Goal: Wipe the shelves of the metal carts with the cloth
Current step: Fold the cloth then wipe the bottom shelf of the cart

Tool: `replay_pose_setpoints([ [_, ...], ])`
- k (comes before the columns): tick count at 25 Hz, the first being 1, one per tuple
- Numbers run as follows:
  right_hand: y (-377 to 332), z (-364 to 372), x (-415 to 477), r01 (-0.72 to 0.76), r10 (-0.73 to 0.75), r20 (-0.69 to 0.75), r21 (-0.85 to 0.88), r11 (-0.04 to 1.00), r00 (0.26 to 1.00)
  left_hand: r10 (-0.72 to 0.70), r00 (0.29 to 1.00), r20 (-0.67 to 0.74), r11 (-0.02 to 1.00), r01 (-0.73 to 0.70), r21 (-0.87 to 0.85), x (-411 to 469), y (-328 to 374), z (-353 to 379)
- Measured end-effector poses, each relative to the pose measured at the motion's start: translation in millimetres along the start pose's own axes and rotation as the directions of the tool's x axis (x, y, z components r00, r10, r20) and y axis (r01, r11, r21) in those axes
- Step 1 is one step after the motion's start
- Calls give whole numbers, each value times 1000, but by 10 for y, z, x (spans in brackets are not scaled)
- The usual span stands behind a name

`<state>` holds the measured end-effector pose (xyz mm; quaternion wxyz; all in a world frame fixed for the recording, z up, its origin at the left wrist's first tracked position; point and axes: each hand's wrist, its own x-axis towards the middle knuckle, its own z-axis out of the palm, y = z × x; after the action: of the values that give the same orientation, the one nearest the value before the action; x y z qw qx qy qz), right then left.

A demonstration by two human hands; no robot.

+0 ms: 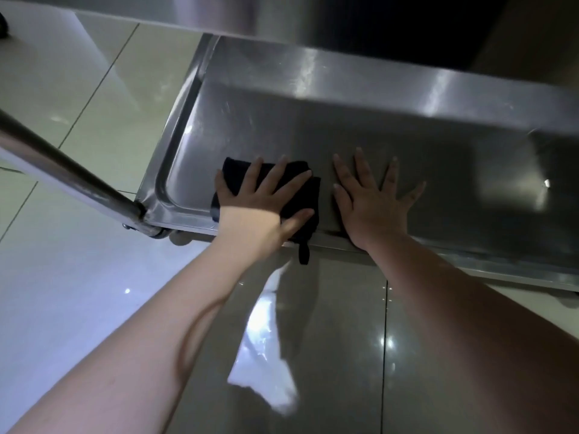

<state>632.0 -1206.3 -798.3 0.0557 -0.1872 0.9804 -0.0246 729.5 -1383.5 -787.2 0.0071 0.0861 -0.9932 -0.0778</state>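
A low stainless-steel shelf (391,136) of a metal cart lies in front of me, with a raised rim around it. A black folded cloth (300,198) sits near the shelf's front left corner, and a small loop of it hangs over the front edge. My left hand (260,198) presses flat on the cloth with fingers spread. Just to its right, my right hand (372,202) rests flat on the bare steel, fingers spread, holding nothing.
The cart's round metal post (69,170) rises from the front left corner toward me. A higher steel shelf (219,14) crosses the top of the view. Glossy light floor tiles (78,89) surround the cart, and a caster shows under the left corner.
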Motion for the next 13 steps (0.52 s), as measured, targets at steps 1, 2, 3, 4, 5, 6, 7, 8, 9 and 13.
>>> replay_pose_setpoints([
  [1,-1,13,2,6,-6,-5,-2,1000,1000,-26,1000,8,1000,26,-2,-115,-34,5],
  [2,-4,24,4,11,-12,-8,-11,1000,1000,-52,998,34,999,52,-1,-112,-55,2],
  [3,0,30,4,11,-11,-11,-20,1000,1000,-69,995,67,998,69,0,-7,-52,-20],
  [4,5,34,6,7,-7,-9,-22,1000,1000,-78,993,87,997,77,9,163,-31,-45],
  [5,3,33,11,2,-2,-3,-18,1000,1000,-81,993,91,997,79,20,368,-5,-59],
  [6,0,28,18,-1,1,3,-15,1000,1000,-88,993,79,996,86,28,591,16,-62],
  [7,-3,16,29,-4,5,8,-15,1000,1000,-103,992,74,994,101,31,822,30,-65],
  [8,-6,10,29,-8,8,12,-15,1000,1000,-126,988,87,992,124,27,1036,30,-74],
  [9,-7,-1,31,-10,10,16,-13,1000,1000,-150,982,112,989,149,15,1224,20,-97],
  [13,0,-49,39,-11,10,33,16,1000,999,-152,978,143,988,153,7,1360,-17,-189],
])
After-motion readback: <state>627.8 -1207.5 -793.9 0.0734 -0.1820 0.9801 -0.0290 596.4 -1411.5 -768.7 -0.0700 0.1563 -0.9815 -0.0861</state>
